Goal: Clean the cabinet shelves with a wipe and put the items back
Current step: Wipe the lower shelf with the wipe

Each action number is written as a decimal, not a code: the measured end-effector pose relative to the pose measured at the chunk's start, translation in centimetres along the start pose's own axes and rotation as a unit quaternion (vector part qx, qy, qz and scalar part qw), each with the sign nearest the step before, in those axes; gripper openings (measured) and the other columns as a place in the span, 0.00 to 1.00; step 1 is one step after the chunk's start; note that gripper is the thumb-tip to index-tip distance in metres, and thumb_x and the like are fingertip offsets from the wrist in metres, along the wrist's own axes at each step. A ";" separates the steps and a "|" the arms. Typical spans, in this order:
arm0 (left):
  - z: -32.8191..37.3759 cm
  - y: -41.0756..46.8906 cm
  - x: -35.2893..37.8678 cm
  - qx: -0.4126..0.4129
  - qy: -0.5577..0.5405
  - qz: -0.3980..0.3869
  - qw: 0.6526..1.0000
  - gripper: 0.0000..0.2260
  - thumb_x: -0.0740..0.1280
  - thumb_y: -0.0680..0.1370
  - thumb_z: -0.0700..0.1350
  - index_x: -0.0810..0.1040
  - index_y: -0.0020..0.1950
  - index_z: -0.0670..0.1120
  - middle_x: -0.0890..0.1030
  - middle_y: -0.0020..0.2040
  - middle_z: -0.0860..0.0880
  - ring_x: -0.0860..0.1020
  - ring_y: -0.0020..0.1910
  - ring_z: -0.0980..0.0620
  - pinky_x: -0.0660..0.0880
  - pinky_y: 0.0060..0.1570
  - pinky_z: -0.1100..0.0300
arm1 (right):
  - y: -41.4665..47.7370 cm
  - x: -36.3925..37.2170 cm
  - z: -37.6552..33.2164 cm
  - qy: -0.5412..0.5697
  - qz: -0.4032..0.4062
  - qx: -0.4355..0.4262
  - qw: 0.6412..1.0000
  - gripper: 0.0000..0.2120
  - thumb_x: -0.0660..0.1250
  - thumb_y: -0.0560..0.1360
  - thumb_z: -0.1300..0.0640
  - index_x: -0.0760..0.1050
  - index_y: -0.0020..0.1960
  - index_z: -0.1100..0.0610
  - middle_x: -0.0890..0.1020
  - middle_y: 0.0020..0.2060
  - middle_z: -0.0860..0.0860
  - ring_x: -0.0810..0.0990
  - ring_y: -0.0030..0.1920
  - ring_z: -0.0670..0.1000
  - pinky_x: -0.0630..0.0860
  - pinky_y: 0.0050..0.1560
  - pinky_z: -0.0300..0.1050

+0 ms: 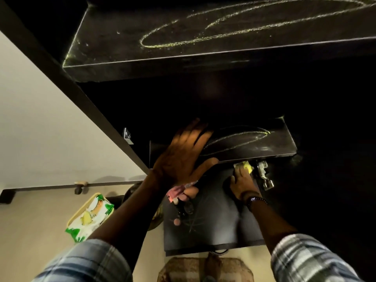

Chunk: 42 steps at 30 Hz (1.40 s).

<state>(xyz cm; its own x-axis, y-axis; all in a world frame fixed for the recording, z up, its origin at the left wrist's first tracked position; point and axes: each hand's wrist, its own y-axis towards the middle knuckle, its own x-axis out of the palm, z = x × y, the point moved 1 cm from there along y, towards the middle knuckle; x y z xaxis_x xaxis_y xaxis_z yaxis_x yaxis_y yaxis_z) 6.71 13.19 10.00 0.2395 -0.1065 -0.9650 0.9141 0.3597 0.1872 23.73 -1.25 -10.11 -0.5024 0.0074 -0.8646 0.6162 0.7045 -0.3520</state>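
The left hand (183,157) lies flat on the left end of the middle shelf (254,143), at about ten o'clock from the right hand (243,181). Its grip is wide, fingers spread and holding nothing. From the stance it looks like a brace, taking the person's weight as they lean in and down. The right hand, a little toward four o'clock from the centre of the view, reaches under that shelf's front edge. Its grip is closed on a bunched yellow-and-white wipe (246,165) held at the fingertips. The wipe is therefore at the far end of the lower shelf (219,226), just beside the metal hinge (264,176) at its three o'clock. In the gloom I cannot tell whether it presses on the board or hangs just above it. That placing suggests the back corner of the lower shelf is the patch being scrubbed. A yellow scrawl (240,137) crosses the middle shelf, and a larger one of the same sort runs over the top shelf (183,37) at twelve o'clock, so both boards look not yet wiped. A pink item (176,193) and some dark small things sit by the lower shelf's left edge, at nine o'clock from the right hand. They are too dim to name, and are probably kept to one side so the wipe has bare board to work on. The pack of wipes (89,216) lies on the floor (30,220) at eight o'clock, likely left within reach for a fresh sheet.
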 end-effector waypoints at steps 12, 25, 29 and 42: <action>-0.7 -0.4 -0.2 0.018 0.000 0.002 1.000 0.28 0.52 0.78 0.62 0.65 0.71 0.45 0.69 0.69 0.46 0.66 0.68 0.46 0.65 0.64 0.51 | -18.5 7.8 4.7 -0.020 -0.041 -0.047 0.998 0.30 0.42 0.79 0.41 0.63 0.73 0.56 0.67 0.72 0.53 0.68 0.70 0.54 0.59 0.72 0.43; -1.1 0.1 0.2 0.034 -0.003 0.006 0.999 0.25 0.50 0.79 0.60 0.65 0.71 0.48 0.67 0.71 0.49 0.62 0.71 0.47 0.62 0.66 0.50 | -5.0 4.5 -1.1 -0.049 -0.038 0.005 0.998 0.30 0.53 0.80 0.51 0.46 0.77 0.61 0.46 0.77 0.58 0.46 0.77 0.57 0.46 0.75 0.51; -0.8 0.0 0.2 0.035 -0.011 0.003 0.999 0.25 0.50 0.79 0.60 0.64 0.71 0.48 0.66 0.71 0.49 0.62 0.70 0.47 0.63 0.66 0.49 | -16.5 9.2 1.0 -0.021 -0.043 -0.055 0.997 0.31 0.47 0.79 0.43 0.48 0.77 0.56 0.48 0.77 0.53 0.48 0.77 0.55 0.52 0.76 0.53; -0.9 0.0 0.3 0.037 -0.019 0.005 0.999 0.24 0.51 0.79 0.58 0.64 0.71 0.48 0.66 0.71 0.49 0.61 0.71 0.47 0.62 0.67 0.47 | -10.7 7.5 -1.7 -0.042 -0.022 -0.003 0.999 0.31 0.49 0.81 0.45 0.45 0.77 0.59 0.47 0.77 0.57 0.45 0.77 0.56 0.41 0.75 0.48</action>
<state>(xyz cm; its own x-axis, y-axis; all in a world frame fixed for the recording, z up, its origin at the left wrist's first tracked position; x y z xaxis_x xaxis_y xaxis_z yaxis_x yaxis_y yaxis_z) 6.50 13.95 9.57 0.2592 -0.1400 -0.9556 0.9332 0.2914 0.2104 12.32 -7.52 -12.22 -0.4756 -0.0835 -0.8757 0.5915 0.7064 -0.3887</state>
